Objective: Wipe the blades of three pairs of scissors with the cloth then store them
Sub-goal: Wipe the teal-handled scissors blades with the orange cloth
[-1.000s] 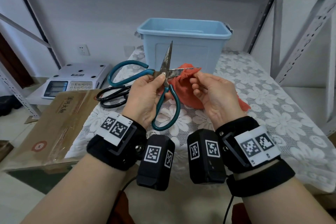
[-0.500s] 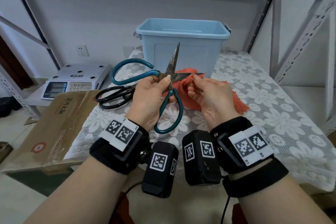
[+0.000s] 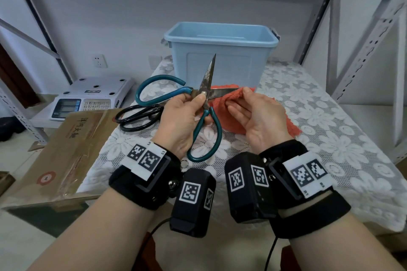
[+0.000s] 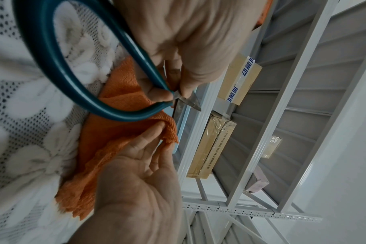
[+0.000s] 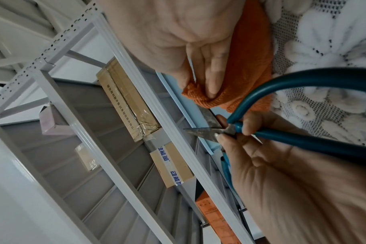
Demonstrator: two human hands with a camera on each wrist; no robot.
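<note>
The left hand (image 3: 182,116) pinches the green scissors (image 3: 203,103) at the pivot, blades spread so each side is reachable. The right hand's fingers (image 3: 236,109) pinch the orange cloth (image 3: 229,99) around the flat blade, probably mid-wipe. Black scissors (image 3: 136,117) wait on the bench (image 3: 330,130) near the blue box (image 3: 220,55).

A pale grey metal shelving rack (image 3: 374,20) with perforated uprights frames a table under a white lace floral cloth (image 3: 330,138). The wall (image 3: 132,28) behind is plain white, with a socket (image 3: 100,60) low on the left. A white electronic scale (image 3: 88,97) sits on a lower ledge, beside a flattened cardboard box (image 3: 66,149). Taped cartons (image 4: 211,145) rest on the shelf overhead.
</note>
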